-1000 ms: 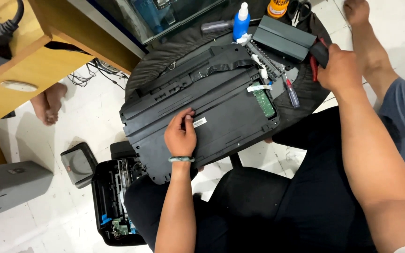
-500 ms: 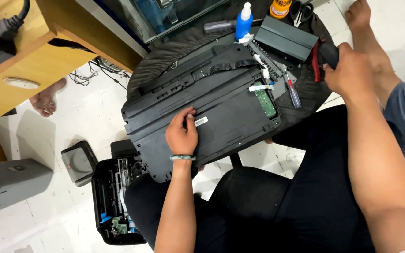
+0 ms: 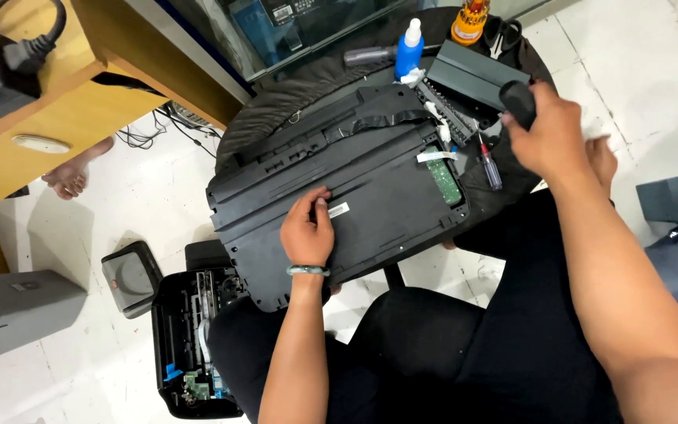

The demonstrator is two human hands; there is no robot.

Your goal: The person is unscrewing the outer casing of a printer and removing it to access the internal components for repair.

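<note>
Small white rectangular label (image 3: 338, 210) on the black printer panel (image 3: 386, 196), beside the left hand (image 3: 308, 232)

Under you the floor (image 3: 103, 369) is pale, glossy tile, lit evenly, with soft reflections and thin grout lines. At your upper left stands a wooden desk (image 3: 80, 118) in a warm honey tone, and a dark plug and cable (image 3: 33, 47) rest on its top. A tangle of thin cables (image 3: 151, 137) lies on the tile beneath its edge. Behind it runs a glass-fronted cabinet (image 3: 276, 31) with a dark frame. Low at your left sits a grey box (image 3: 9, 314) — open at one end. The round bench (image 3: 276, 110) is black, standing near the cabinet.
</note>
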